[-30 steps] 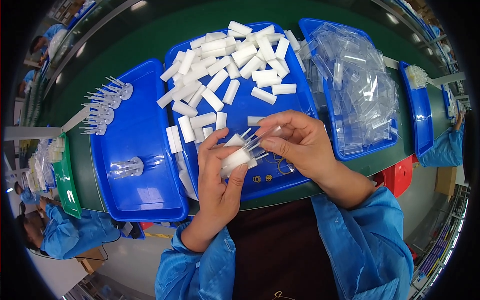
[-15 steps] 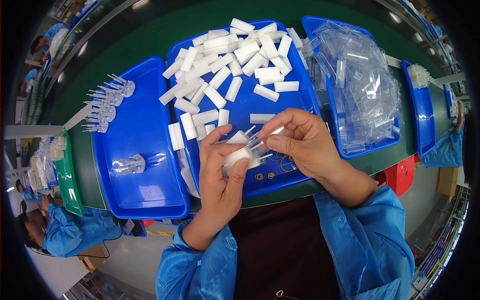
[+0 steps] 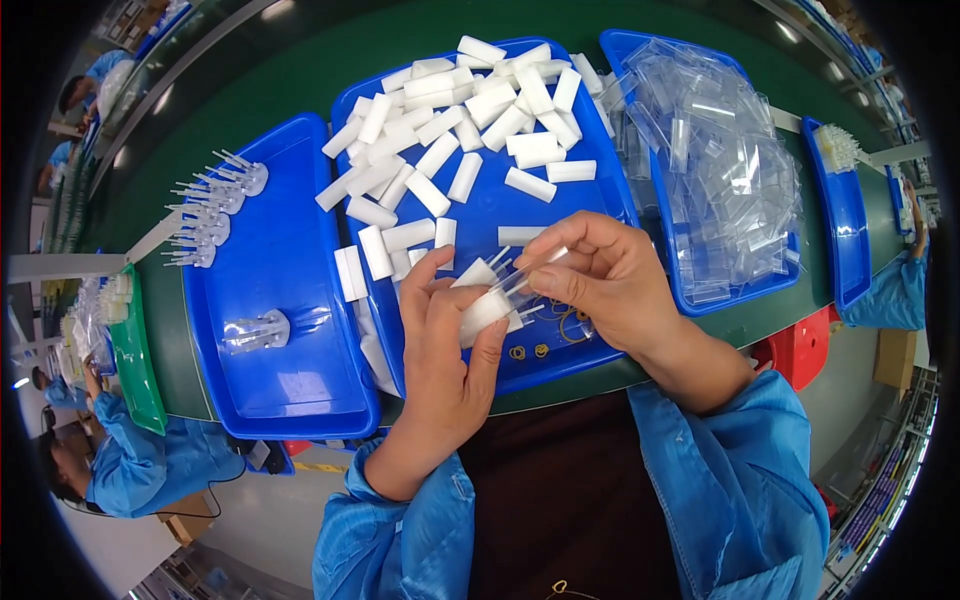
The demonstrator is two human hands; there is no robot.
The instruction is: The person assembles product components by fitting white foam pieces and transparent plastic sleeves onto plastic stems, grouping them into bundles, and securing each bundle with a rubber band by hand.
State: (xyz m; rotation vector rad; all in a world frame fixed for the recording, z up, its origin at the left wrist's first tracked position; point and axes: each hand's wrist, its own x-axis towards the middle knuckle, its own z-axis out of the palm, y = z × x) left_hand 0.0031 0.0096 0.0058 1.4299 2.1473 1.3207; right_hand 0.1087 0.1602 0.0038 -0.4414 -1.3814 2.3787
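Observation:
Over the front of the middle blue tray, my left hand (image 3: 440,365) is closed around a white block assembly (image 3: 484,314) with thin prongs pointing away to the right. My right hand (image 3: 612,280) pinches a clear plastic piece (image 3: 543,260) between thumb and fingers, right at the prongs' side. Its left end overlaps the assembly; whether the two touch is hard to make out. White blocks (image 3: 427,192) lie heaped in the far part of that tray. Yellowish rubber bands (image 3: 574,325) lie beneath my hands, a few of them small and curled.
To the left, a blue tray (image 3: 285,390) holds several white pronged assemblies (image 3: 205,222). A blue tray (image 3: 705,300) on the right is piled with clear plastic pieces (image 3: 720,160). A green tray (image 3: 135,350) and a red stool (image 3: 800,352) are farther out. Co-workers in blue sit at both sides.
My left fingers have shifted slightly on the white block assembly. The clear piece in my right hand has tilted a little and sits closer over the assembly. The trays look the same.

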